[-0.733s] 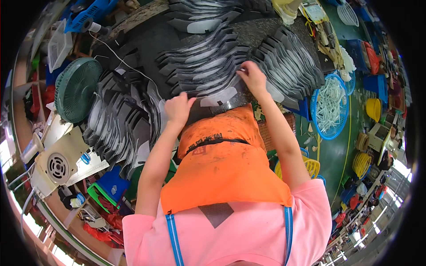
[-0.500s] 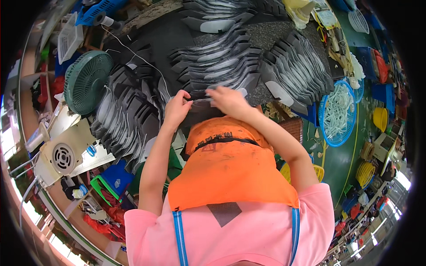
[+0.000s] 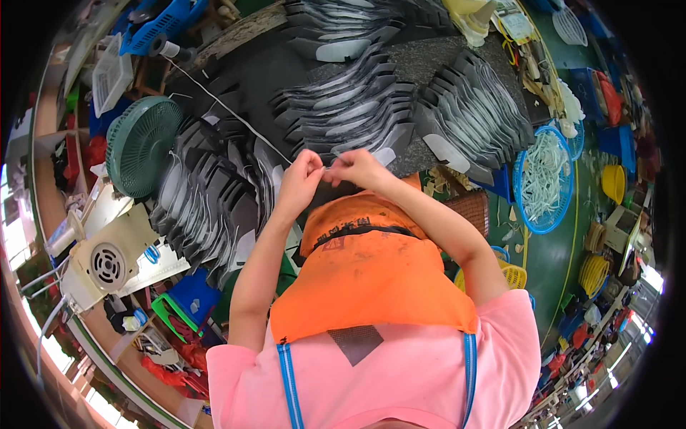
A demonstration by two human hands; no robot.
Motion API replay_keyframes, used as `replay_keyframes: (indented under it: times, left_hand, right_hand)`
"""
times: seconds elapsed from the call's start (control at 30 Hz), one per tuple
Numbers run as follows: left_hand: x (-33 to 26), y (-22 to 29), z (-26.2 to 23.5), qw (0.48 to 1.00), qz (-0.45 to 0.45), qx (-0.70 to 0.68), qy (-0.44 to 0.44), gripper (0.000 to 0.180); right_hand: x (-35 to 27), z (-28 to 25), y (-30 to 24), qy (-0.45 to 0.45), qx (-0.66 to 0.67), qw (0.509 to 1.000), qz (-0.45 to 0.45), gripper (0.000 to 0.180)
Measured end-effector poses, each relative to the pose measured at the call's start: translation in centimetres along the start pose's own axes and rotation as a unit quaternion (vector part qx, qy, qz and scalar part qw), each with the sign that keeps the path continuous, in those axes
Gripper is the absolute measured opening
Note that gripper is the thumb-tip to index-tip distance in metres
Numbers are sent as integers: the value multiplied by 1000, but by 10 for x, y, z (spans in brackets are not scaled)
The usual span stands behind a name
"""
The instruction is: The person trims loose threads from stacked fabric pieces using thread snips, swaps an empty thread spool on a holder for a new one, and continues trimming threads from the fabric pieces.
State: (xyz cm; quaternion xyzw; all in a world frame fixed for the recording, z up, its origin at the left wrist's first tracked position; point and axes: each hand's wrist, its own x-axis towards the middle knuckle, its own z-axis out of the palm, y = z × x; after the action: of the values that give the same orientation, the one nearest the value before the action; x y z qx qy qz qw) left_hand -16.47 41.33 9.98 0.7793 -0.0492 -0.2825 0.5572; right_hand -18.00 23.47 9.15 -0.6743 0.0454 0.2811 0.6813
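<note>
At the left edge of the dark surface (image 3: 250, 64) stands a green fan (image 3: 139, 150); a spool (image 3: 170, 50) sits by the far left corner. Next comes the left stack (image 3: 207, 196) of curved dark pieces, fanned along the left edge toward the near left corner. A white cord (image 3: 229, 107) runs straight from the spool to the left hand (image 3: 301, 182), whose thumb and fingers pinch it near the middle of the near edge. Just beyond the hands lies the middle stack (image 3: 346, 107) of similar pieces. The right hand (image 3: 357, 169) is close beside the left, fingertips drawn together; what they hold, one cannot tell. The right stack (image 3: 475, 114) fans toward the right edge, and past that edge a blue basket (image 3: 539, 229) holds pale strips.
</note>
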Motion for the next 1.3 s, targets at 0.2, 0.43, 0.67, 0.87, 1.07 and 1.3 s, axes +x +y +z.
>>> replay_keyframes:
  times: [0.2, 0.43, 0.67, 0.87, 1.07, 1.3]
  left_hand:
    - [35, 16, -26, 951, 91, 297, 0, 14]
    - [31, -1, 9, 993, -88, 76, -21, 37]
    - [51, -16, 2, 895, 26, 434, 102, 30]
    - [37, -13, -52, 901, 12, 427, 70, 35]
    - [30, -10, -63, 940, 14, 332, 77, 13]
    - [-7, -14, -15, 919, 133, 348, 132, 8]
  right_hand:
    - [-10, -86, 24, 174, -129, 976, -3, 19]
    - [-13, -88, 17, 253, -468, 845, -59, 17]
    - [15, -123, 35, 309, -516, 787, -135, 32]
    - [11, -29, 3, 105, -493, 846, -174, 40]
    - [61, 4, 19, 63, -500, 832, -231, 16]
    - [41, -6, 23, 110, -379, 881, -262, 24]
